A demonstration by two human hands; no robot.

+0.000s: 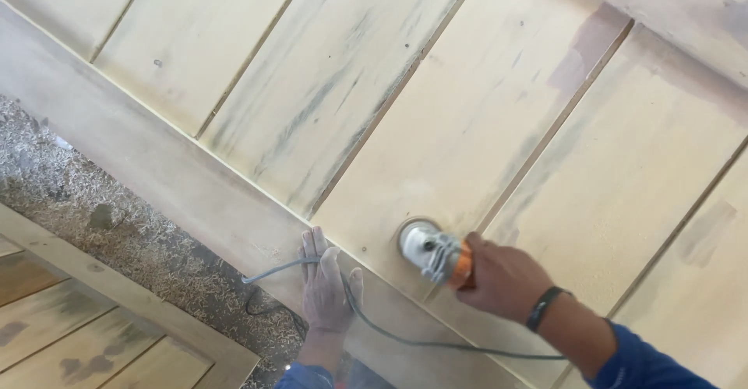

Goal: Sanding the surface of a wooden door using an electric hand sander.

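On the plank panel [483, 116], right hand [502, 280] gripping half-hidden sander [432, 250], left hand [327, 284] flat, fingers spread.

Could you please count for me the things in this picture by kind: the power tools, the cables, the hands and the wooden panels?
Power tools: 1, a grey and orange disc sander, held by the right hand
Grey cables: 1, passing under the left hand
Hands: 2
Pale wooden plank panels: 2, a large one and another lower left
Total: 6

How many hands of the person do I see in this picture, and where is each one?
2. The left hand lies flat on the frame of the wooden panel, over the grey cable. The right hand grips the sander on the boards. None seems hidden.
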